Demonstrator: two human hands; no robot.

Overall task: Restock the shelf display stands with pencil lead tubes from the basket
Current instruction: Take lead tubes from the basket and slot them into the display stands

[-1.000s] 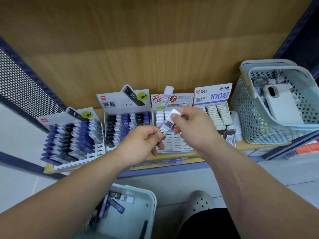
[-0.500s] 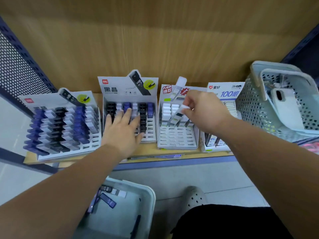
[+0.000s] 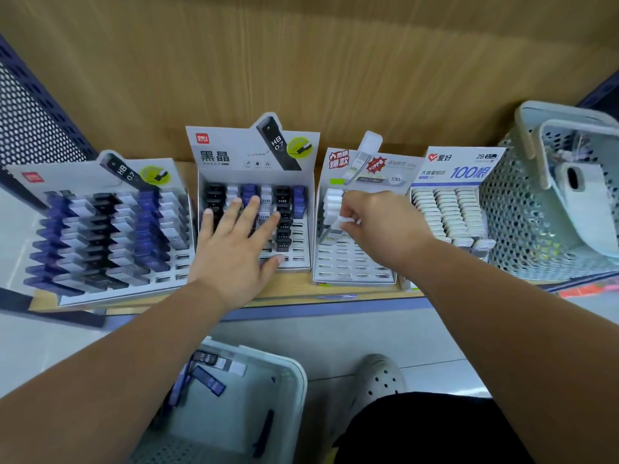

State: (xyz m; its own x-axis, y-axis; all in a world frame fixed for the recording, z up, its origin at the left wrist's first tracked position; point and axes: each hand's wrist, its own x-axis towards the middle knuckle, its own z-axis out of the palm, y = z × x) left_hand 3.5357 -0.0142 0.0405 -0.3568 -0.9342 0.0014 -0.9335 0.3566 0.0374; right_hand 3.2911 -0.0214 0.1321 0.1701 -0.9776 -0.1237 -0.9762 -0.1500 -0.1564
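Observation:
My right hand [image 3: 382, 229] pinches a white-capped lead tube [image 3: 331, 229] and holds it in a slot of the third display stand [image 3: 351, 272], just below a short column of white tubes. My left hand [image 3: 234, 242] lies flat, fingers spread, on the second stand [image 3: 301, 259], which holds black, white and purple tubes. At the far left a stand [image 3: 100, 229] is nearly full of purple, black and white tubes. The fourth stand [image 3: 445, 209] is packed with white tubes. The pale basket [image 3: 288, 373] on the floor holds a few dark and purple tubes [image 3: 207, 380].
A perforated pale green basket [image 3: 522, 229] with a white phone case [image 3: 582, 202] in it stands at the shelf's right end. A dark perforated panel [image 3: 30, 128] closes the left side. My shoe [image 3: 382, 376] rests on the floor beside the lower basket.
Both hands held the tube together a second ago. My left hand let go and settled flat on the second stand. My right hand carried the tube to the third stand and lowered it into a slot.

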